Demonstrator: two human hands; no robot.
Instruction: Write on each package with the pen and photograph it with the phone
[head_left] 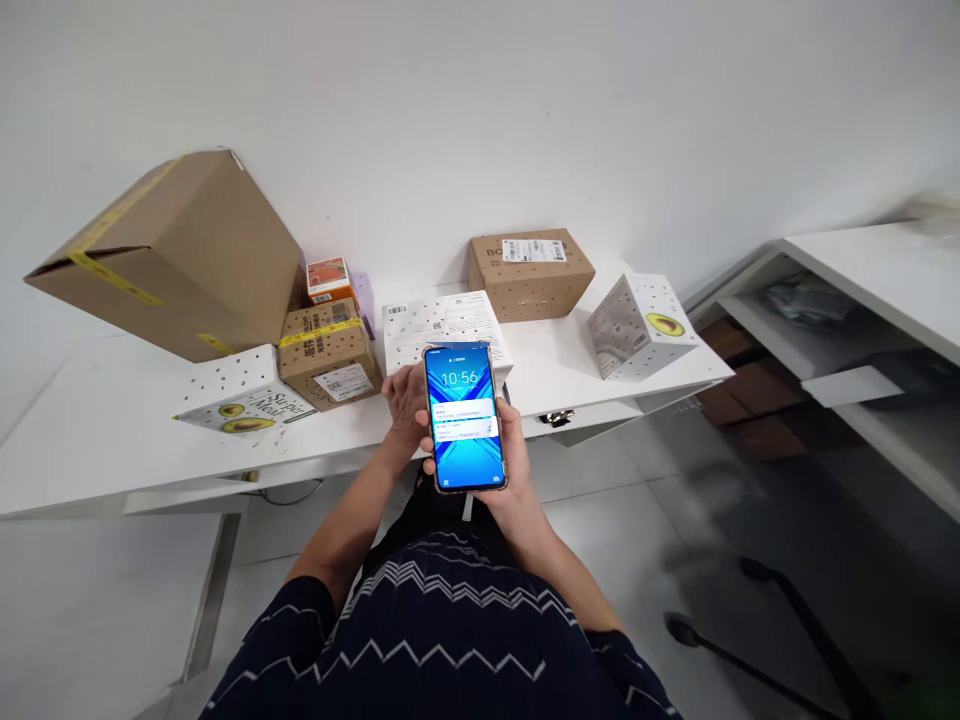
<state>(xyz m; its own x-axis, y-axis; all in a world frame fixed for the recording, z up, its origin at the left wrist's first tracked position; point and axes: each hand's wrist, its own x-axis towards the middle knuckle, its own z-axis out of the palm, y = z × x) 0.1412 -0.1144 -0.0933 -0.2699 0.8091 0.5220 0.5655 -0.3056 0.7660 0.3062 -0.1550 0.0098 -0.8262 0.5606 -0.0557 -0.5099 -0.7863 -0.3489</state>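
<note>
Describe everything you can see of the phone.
The phone is a slim rectangle, its edge seemingly cased. Its glossy screen is lit: a blue lock screen with crossing streaks, the time 10:56, and two pale panels whose small text is unreadable here. It is held in portrait, screen towards the camera, in front of the white speckled box. The right hand grips it; whether the left hand touches it is unclear.
</note>
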